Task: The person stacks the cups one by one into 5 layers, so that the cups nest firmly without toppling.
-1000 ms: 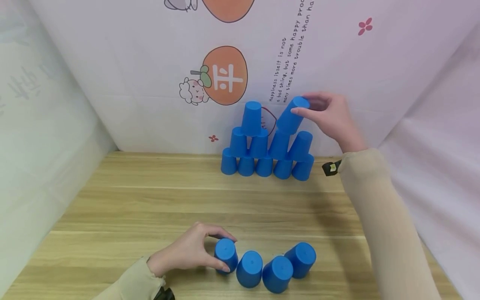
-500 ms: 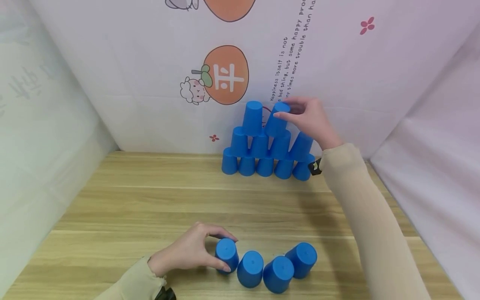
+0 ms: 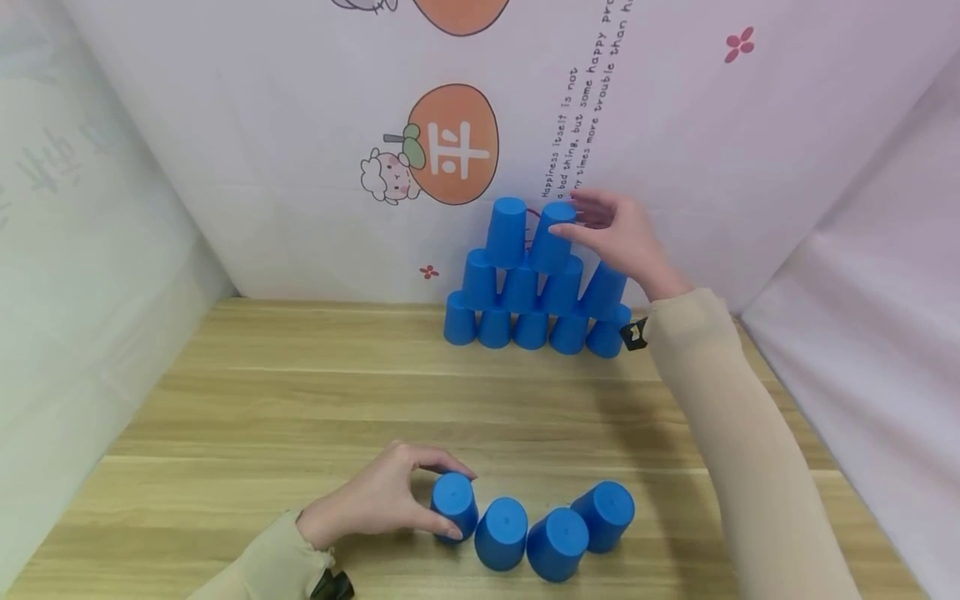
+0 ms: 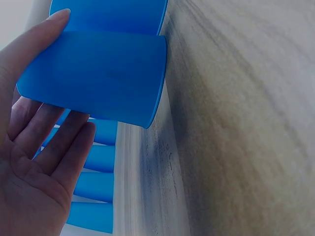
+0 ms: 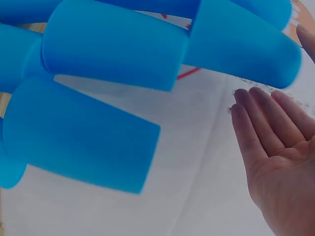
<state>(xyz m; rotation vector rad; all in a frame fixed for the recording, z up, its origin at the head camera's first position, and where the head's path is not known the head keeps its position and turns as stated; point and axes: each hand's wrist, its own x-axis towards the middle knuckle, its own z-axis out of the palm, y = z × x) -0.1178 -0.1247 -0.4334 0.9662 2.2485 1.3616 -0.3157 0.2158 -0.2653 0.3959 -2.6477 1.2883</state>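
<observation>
Upside-down blue cups form a stacked pyramid point(image 3: 519, 287) at the back of the table, several in the bottom row and two on the third level. Beside the right top cup point(image 3: 551, 242) is my right hand point(image 3: 618, 237); in the right wrist view its straight fingers point(image 5: 268, 120) stand apart from that cup point(image 5: 241, 46). At the front, my left hand point(image 3: 382, 496) holds the leftmost loose cup point(image 3: 453, 504) between thumb and fingers. The left wrist view has the thumb on one side of this cup point(image 4: 98, 76) and the fingers on the other.
Three more upside-down blue cups stand right of the held one: a near cup point(image 3: 501, 533), a middle cup point(image 3: 557, 543) and a right cup point(image 3: 603, 515). A printed white cloth point(image 3: 300, 167) hangs behind the pyramid. The wooden table point(image 3: 337, 392) spreads between.
My right hand has brought a tilted cup leftward onto the third level, where it now stands upright, and its fingers have let go. The left hand has stayed on its cup.
</observation>
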